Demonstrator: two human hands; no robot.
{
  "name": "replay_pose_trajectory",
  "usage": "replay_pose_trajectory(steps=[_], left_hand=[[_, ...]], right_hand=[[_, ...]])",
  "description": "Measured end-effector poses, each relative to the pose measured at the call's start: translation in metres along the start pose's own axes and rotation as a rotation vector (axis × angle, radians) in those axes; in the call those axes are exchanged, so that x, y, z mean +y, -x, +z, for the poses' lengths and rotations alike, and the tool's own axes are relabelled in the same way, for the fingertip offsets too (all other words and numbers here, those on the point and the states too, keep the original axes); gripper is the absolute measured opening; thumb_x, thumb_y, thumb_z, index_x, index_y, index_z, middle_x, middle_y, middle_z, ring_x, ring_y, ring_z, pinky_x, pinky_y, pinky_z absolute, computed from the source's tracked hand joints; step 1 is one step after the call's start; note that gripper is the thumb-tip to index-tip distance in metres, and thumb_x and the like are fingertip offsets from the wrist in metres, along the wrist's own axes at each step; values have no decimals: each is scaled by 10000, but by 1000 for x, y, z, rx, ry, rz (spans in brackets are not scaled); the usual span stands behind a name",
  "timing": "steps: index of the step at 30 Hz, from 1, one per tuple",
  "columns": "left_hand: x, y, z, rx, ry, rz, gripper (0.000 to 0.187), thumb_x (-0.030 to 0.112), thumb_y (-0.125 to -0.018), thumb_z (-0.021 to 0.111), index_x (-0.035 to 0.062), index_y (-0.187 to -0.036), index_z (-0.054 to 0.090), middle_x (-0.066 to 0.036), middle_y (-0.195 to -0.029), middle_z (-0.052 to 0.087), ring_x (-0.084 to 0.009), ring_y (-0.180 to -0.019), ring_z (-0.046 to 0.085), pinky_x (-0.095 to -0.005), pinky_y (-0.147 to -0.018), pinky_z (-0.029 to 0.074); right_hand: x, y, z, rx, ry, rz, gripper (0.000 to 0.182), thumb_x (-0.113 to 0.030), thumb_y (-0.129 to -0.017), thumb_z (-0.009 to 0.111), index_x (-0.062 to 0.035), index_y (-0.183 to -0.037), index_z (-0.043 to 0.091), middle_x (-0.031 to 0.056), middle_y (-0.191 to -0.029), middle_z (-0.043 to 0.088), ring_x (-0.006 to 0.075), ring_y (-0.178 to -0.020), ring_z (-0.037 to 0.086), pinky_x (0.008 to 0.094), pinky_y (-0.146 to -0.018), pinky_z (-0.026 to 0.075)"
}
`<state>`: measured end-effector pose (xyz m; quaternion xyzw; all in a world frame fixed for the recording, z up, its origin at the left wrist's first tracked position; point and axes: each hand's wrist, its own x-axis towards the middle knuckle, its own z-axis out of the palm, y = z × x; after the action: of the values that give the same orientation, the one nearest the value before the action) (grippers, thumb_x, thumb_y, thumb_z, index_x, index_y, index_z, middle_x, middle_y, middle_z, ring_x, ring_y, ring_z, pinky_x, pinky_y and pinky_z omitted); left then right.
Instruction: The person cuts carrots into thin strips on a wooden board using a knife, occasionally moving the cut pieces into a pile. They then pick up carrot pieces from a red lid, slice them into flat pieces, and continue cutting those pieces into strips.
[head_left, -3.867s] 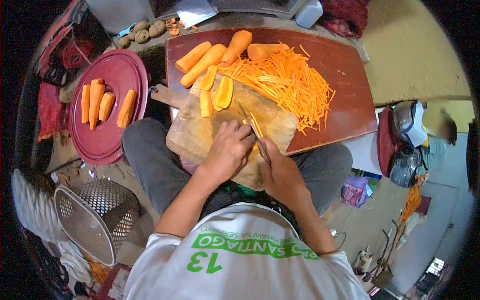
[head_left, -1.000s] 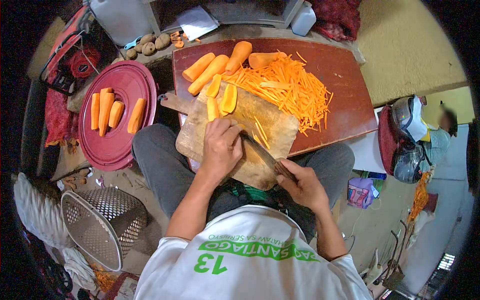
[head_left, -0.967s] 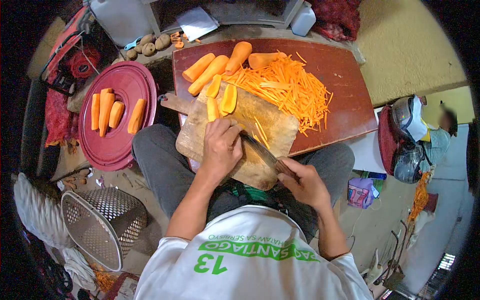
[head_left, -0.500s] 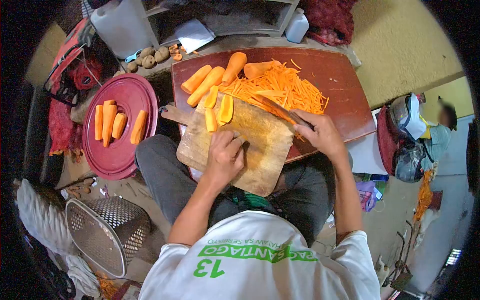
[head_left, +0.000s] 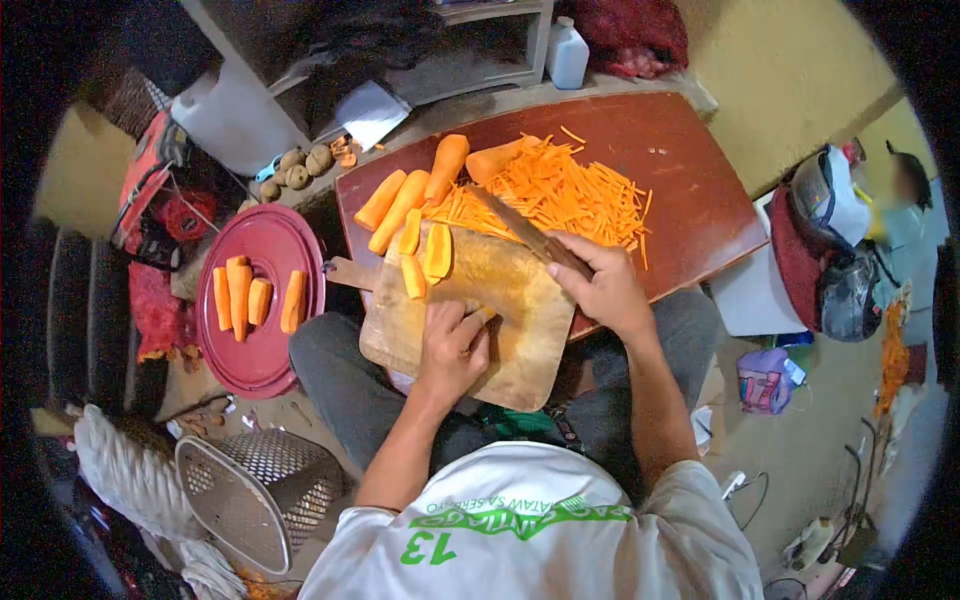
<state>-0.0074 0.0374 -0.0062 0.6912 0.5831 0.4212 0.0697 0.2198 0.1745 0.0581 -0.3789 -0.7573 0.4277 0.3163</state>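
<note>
I see red table, wooden board overlapping its near edge, shredded carrot heap beyond the board. Right hand wrapped round the handle of knife, blade over the heap's near side. Left hand on board, fingers curled, pinching small carrot piece, mostly hidden.

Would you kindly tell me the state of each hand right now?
Left hand: curled, holding a small carrot piece on the cutting board.
Right hand: closed around the knife.
</note>
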Motion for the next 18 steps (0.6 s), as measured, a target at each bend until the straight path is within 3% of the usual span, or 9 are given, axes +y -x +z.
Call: replay_pose_trajectory(steps=[3, 6, 10, 13, 18], left_hand=[[0, 0, 6, 106, 129, -63, 212, -66, -800, 759, -14, -1005, 754, -135, -917, 623, -336, -883, 612, -421, -813, 490], [7, -4, 8, 147, 201, -285, 171, -58, -852, 780, -23, -1016, 746, -125, -945, 649, -310, -903, 623, -390, -821, 502], [17, -25, 5, 292, 140, -230, 301, -55, -849, 809, -18, -1141, 748, -152, -1074, 655, -311, -1001, 654, -357, -870, 525], [17, -60, -5, 245, 47, -98, 412, 28, -831, 857, 9, -1229, 751, -165, -1174, 653, -340, -1114, 644, -382, -968, 505], [-5, -118, 6, -56, -40, -19, 614, 238, -761, 939, 85, -1323, 747, -182, -1331, 638, -375, -1300, 563, -488, -1120, 395]], right_hand=[[5, 13, 1, 73, 155, -231, 428, -68, -900, 796, 5, -1317, 731, 174, -1072, 805, 265, -935, 791, 383, -824, 612], [5, 21, -9, 32, 418, -317, 416, -86, -843, 818, 2, -1242, 738, 198, -1034, 784, 360, -956, 774, 439, -822, 616], [3, 23, -14, 42, 578, -365, 364, -143, -812, 831, -32, -1140, 720, 151, -939, 739, 364, -893, 733, 463, -798, 594], [1, 26, -14, 26, 650, -391, 349, -168, -819, 826, -55, -1123, 699, 124, -898, 703, 338, -870, 715, 463, -787, 577], [4, 30, -8, 12, 692, -439, 332, -169, -833, 808, -63, -1121, 682, 111, -934, 697, 312, -879, 713, 455, -791, 569]])
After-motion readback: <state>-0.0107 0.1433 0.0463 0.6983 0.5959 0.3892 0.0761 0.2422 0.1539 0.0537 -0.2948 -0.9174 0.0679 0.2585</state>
